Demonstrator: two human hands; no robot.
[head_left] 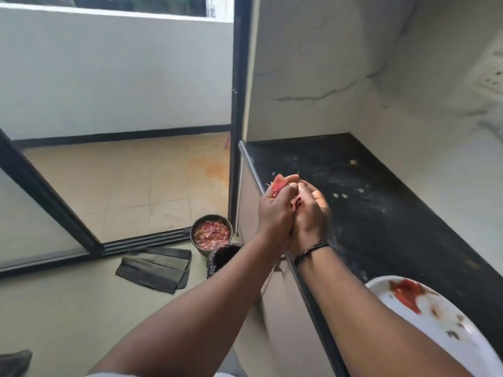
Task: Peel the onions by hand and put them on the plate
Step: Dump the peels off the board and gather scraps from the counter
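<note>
While both hands work out past the black countertop (367, 202) edge, loose skins would prob drop twd the bowl of peelings (211, 233) on the floor, not the worktop. White plate (446, 317), lower right w/ red scraps, sits near for the finished onion. Left hand (275, 210) curls round a reddish onion (278, 183), which pokes out above its fingers; right hand (310, 213) presses alongside, pinching a strip of skin (296, 200) btwn them.
</note>
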